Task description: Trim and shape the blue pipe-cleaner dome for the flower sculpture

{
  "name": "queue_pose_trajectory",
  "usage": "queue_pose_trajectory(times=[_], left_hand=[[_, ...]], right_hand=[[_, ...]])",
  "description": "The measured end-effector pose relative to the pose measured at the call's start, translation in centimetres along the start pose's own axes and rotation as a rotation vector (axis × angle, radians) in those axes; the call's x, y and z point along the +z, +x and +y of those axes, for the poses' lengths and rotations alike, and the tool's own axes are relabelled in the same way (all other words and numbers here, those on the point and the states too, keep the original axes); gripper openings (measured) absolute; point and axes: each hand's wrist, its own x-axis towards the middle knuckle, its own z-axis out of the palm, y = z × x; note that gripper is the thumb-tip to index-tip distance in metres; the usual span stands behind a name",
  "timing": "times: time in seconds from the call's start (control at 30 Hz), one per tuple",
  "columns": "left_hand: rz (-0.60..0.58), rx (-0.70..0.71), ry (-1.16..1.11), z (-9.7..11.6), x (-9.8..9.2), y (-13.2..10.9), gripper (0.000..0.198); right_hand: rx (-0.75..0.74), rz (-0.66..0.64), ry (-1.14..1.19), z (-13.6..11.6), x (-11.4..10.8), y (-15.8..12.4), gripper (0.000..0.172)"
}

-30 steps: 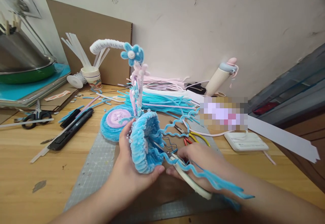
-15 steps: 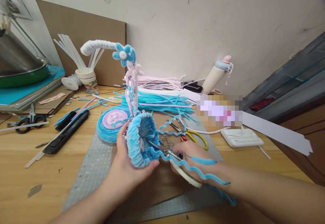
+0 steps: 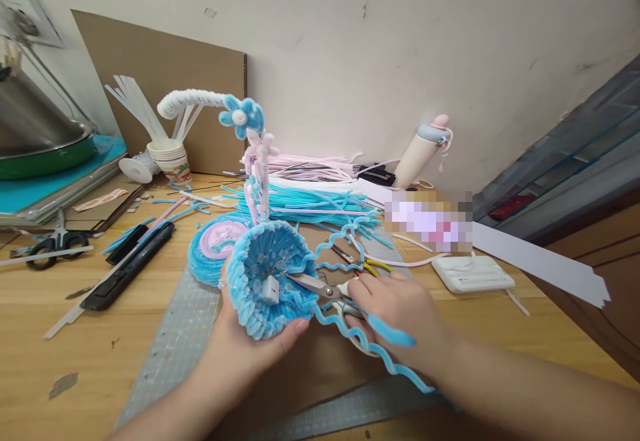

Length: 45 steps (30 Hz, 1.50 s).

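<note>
My left hand (image 3: 255, 361) is wrapped round a fluffy blue pipe-cleaner shade (image 3: 243, 308), bowl-shaped, its opening facing me. Inside the shade sits a small white block (image 3: 271, 290). My right hand (image 3: 400, 311) grips scissors (image 3: 316, 284) with pale handles; their blades reach into the opening, and the tips lie near its middle. Wavy blue pipe cleaners (image 3: 370, 344) trail from the rim past my right hand. Behind the shade rises a white fuzzy stem (image 3: 265, 191) with a blue flower (image 3: 240, 118) on its curved top. A round blue-and-pink base (image 3: 200, 254) is partly hidden behind the shade.
Blue pipe cleaners (image 3: 310, 201) lie in a bundle behind my hands, near yellow-handled pliers (image 3: 375, 269). A white power bank (image 3: 473, 274) and a bottle (image 3: 420, 154) stand right. Left are a black glue gun or cutter-like tool (image 3: 130, 271), black-handled scissors (image 3: 59, 244) and paper cups (image 3: 170, 158).
The shade has turned so its opening faces me more, showing the white block inside. My right hand and the scissors have shifted, and the blades show more clearly.
</note>
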Motion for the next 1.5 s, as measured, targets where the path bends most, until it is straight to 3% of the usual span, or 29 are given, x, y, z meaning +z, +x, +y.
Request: queue_pose_trajectory(times=[0.07, 0.23, 0.37, 0.43, 0.5, 0.63, 0.7, 0.77, 0.9, 1.0, 1.17, 1.37, 1.5], left_hand=[[0.036, 0.01, 0.031, 0.0, 0.1, 0.0, 0.06], [0.131, 0.13, -0.072, 0.5, 0.6, -0.1, 0.076], [0.114, 0.122, -0.068, 1.0, 0.7, 0.0, 0.078], [0.088, 0.1, -0.052, 1.2, 0.6, 0.0, 0.08], [0.07, 0.08, -0.049, 1.3, 0.5, 0.0, 0.084], [0.075, 0.001, -0.135, 1.6, 0.3, 0.0, 0.089], [0.069, -0.06, -0.179, 1.6, 0.1, 0.2, 0.09], [0.049, -0.119, -0.218, 1.6, -0.1, 0.3, 0.093], [-0.013, -0.163, -0.331, 1.6, -0.2, 0.4, 0.101], [-0.065, -0.146, -0.396, 1.7, 0.0, 0.4, 0.104], [-0.129, -0.16, -0.415, 1.7, 0.1, 0.2, 0.113], [-0.286, -0.161, -0.472, 1.5, -0.3, 0.1, 0.104], [-0.202, -0.191, -0.433, 1.2, -0.6, 0.2, 0.102]], right_hand=[[0.036, -0.003, 0.037, -0.1, -0.2, -0.1, 0.019], [0.247, -0.34, 0.464, -0.2, -1.4, 0.7, 0.034], [0.288, -0.493, 0.85, 0.1, -0.8, 0.9, 0.039], [0.276, -0.501, 0.901, 0.2, -0.5, 0.8, 0.04], [0.264, -0.464, 0.792, 0.1, -0.5, 0.7, 0.039], [0.139, -0.258, 0.265, 0.2, -1.4, 0.5, 0.026], [0.079, -0.193, 0.143, 0.7, -1.6, 0.3, 0.023], [0.084, -0.207, 0.272, 1.4, -1.4, 0.0, 0.025], [0.275, -0.283, 1.073, 2.6, 0.2, -0.6, 0.03], [0.453, -0.161, 1.448, 2.5, 0.9, -0.5, 0.031], [0.466, 0.19, 1.51, 1.3, 0.6, 1.2, 0.033], [0.344, 0.095, 1.589, 0.0, 1.3, 2.9, 0.028], [0.366, 0.189, 1.427, 0.4, 0.1, 2.7, 0.022]])
